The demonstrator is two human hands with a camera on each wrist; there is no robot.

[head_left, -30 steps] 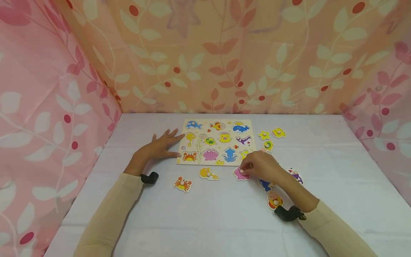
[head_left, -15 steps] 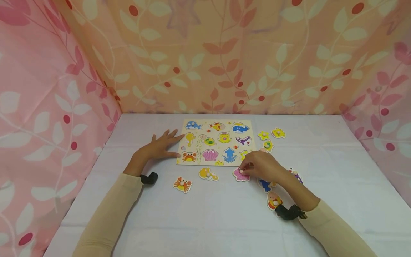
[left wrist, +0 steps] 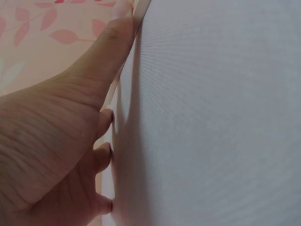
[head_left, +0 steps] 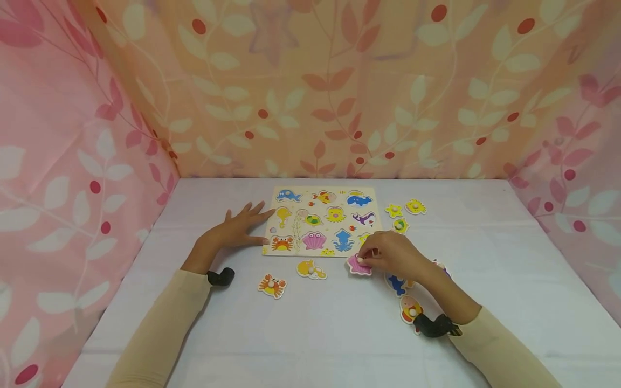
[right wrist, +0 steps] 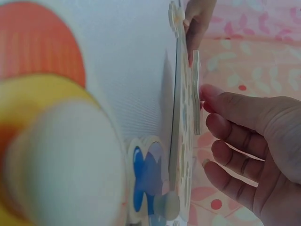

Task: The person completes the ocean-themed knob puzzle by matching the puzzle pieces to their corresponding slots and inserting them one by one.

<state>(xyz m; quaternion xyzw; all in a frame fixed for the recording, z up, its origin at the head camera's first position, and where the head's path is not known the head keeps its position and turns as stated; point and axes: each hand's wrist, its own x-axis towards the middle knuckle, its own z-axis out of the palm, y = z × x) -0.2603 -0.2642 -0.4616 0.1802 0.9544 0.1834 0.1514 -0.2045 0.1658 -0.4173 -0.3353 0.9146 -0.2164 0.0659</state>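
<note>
My right hand (head_left: 395, 253) pinches the knob of a pink shell puzzle piece (head_left: 358, 266) between thumb and fingers, just below the board's near edge. In the right wrist view the shell piece (right wrist: 196, 94) appears edge-on, held up off the white tablecloth. The sea-animal puzzle board (head_left: 327, 226) lies flat, with a blue dolphin piece (head_left: 288, 195) and its knob at the top left. Fingers spread, my left hand (head_left: 235, 229) rests at the board's left edge; the left wrist view shows its thumb (left wrist: 110, 44) along that edge.
Nearest my left side lie a crab piece (head_left: 272, 286) and a seahorse piece (head_left: 311, 270). Right of the board are a starfish (head_left: 394, 210), a yellow spiky piece (head_left: 415, 206) and a turtle (head_left: 400, 225). Blue (head_left: 396, 284) and red-yellow (head_left: 411, 310) pieces lie under my right forearm.
The shell piece has risen slightly in my right hand's pinch. My left hand keeps its place at the board. The head view has tilted a little, shifting everything down and left.
</note>
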